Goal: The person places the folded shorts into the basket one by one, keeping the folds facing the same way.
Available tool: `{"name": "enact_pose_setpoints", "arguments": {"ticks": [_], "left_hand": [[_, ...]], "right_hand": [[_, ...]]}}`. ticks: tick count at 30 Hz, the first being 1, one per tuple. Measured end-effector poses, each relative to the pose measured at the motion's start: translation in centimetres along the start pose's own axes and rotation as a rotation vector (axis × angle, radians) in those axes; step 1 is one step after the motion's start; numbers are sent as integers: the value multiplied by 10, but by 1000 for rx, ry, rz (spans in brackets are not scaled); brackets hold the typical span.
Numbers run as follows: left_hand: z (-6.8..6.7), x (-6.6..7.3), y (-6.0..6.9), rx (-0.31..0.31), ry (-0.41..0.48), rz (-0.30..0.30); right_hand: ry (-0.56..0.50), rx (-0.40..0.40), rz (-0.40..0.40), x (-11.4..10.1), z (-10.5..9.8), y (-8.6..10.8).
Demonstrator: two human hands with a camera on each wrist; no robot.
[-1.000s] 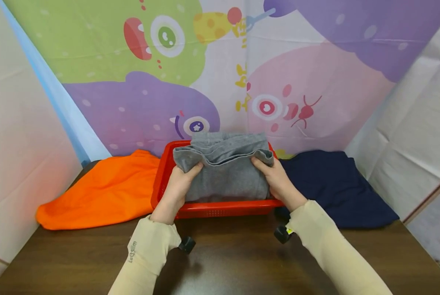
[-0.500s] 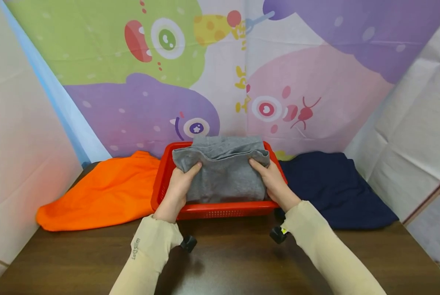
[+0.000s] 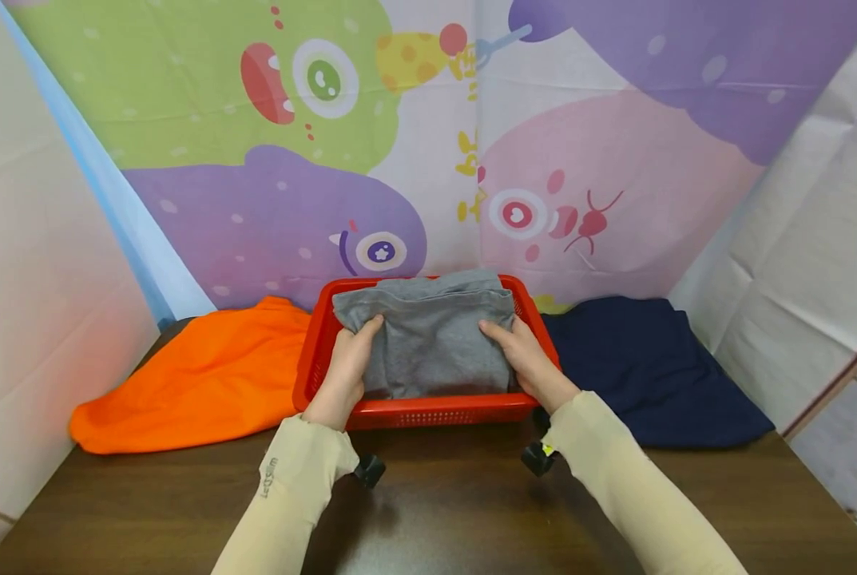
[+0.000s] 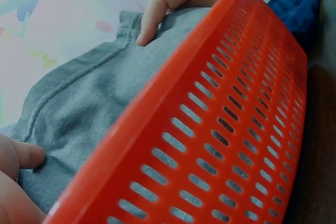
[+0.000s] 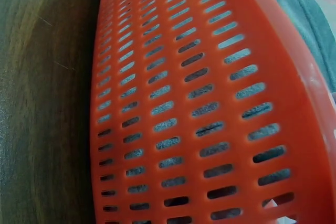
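A slotted red basket (image 3: 438,406) contains folded grey cloth (image 3: 438,347); the left hand (image 3: 346,364) and right hand (image 3: 532,358) each grip one side of the cloth.

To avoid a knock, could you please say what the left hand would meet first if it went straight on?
The left hand grips folded grey cloth, which lies first in line; beyond, probably the red perforated plastic basket's far rim, though depth is unclear.

Orange cloth (image 3: 198,379) spread at the left of a dark wood-grain bench (image 3: 457,511), navy cloth (image 3: 651,371) lying at the right, cartoon-print hanging (image 3: 438,160) at the far side with green, purple and pink creatures (image 3: 291,208), pale creased sheeting (image 3: 802,239) along left and right
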State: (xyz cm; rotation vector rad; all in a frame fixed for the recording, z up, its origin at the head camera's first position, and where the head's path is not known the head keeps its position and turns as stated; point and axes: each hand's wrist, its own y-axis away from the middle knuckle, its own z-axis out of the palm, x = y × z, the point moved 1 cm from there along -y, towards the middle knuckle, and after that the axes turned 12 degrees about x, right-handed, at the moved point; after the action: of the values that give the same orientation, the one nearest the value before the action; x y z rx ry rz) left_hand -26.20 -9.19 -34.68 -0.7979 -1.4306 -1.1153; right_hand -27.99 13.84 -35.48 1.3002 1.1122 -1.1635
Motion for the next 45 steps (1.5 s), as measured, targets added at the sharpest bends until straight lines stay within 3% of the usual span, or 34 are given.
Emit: {"name": "enact_pose_setpoints", "arguments": {"ticks": [8,19,30,39,45], "left_hand": [[-1,-5,-4,-1,-3,-44],[1,-7,-2,-41,-153,-86],[-1,-6,-6,-28,-149,-144],[-2,-7,-6,-54,-191,-152],[-1,-9,-9,-27,-187,-130]], "right_hand": [[62,-12,21,1,3,-2],[104,-35,24,3,2,-5],[175,-69,60,5,2,-7],[269,-89,79,8,1,-10],[332,-121,77,8,-1,-9]]}}
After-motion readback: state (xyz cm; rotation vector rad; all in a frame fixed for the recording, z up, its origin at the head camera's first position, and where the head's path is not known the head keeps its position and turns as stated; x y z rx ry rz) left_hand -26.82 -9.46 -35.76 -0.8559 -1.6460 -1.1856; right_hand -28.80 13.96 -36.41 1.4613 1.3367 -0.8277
